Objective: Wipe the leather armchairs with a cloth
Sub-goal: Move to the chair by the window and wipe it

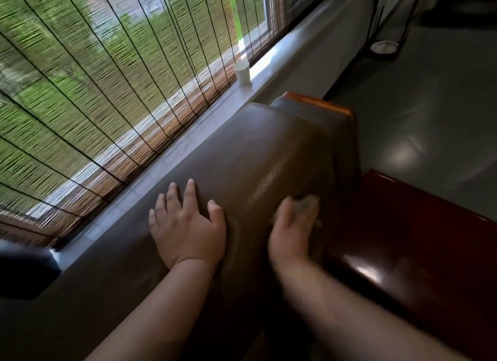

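The brown leather armchair back [250, 148] runs from the lower middle up toward the window sill. My left hand [187, 226] rests flat on its top with fingers spread. My right hand [290, 233], blurred by motion, presses a pale greyish cloth [309, 203] against the right side of the leather back. Only a bit of the cloth shows beyond the fingertips; the rest lies under the hand.
A glossy dark red wooden armrest [403, 253] lies at the right. A grey window sill [188, 143] with a white paper cup [243, 71] runs behind the chair, under bamboo blinds [107, 78]. Grey floor [430, 105] spreads at the upper right.
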{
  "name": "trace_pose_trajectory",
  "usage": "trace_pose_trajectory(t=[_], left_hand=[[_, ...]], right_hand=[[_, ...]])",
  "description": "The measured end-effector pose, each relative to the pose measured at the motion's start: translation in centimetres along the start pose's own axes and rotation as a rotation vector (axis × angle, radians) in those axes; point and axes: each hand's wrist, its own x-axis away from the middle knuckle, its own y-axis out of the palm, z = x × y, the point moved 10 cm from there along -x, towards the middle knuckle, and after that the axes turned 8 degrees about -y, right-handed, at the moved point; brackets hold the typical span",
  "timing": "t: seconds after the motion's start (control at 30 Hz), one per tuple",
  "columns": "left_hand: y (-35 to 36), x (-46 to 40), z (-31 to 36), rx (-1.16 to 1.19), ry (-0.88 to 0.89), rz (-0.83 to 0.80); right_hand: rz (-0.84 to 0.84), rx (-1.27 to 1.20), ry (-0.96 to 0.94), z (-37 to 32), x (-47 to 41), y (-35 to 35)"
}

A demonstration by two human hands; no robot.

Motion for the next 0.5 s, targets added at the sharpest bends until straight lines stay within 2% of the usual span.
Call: trace_pose_trajectory(t=[0.07,0.13,0.23,0.33,0.4,0.5], left_hand=[[0.0,0.0,-0.1,0.009,0.008,0.002],[-0.1,-0.1,0.1,0.028,0.011,0.008],[-0.2,-0.1,-0.1,0.037,0.010,0.011],[-0.4,-0.1,0.1,0.031,0.023,0.019],[-0.3,-0.1,0.7,0.007,0.046,-0.007],[0.3,0.2,2.0,-0.087,0.155,-0.105]], right_hand=[[-0.198,0.056,-0.097,-0.8,6.4,2.1],[-0.285,0.117,-0.056,-0.9,5.8,2.3],[-0.075,0.043,0.031,-0.1,-4.2,-0.4],[0.012,-0.072,0.271,2.4,-8.7,-1.7],[-0.056,-0.042,0.286,3.1,-4.7,-0.5],[-0.285,0.126,0.217,3.2,5.6,1.7]])
